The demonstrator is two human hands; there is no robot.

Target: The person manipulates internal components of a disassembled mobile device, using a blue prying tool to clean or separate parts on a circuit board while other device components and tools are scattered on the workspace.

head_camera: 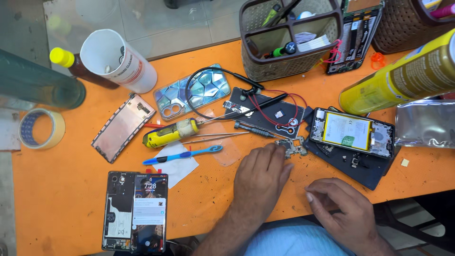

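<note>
Left hand (259, 178) palm down on orange mat (66, 189), fingers together, fingertips touching small circuit board (291, 147); not clamped on it. Board lies just beside opened phone (353, 132) with yellow battery showing. Right hand (342, 206) near mat's front edge, fingers curled loosely; cannot tell if holding anything. Tweezers (213, 138) and small screwdriver (253, 129) left of board. Blue toothbrush (182, 155) on white paper. Lit phone screen (149, 211) front left. Tape roll (41, 128) far left.
</note>
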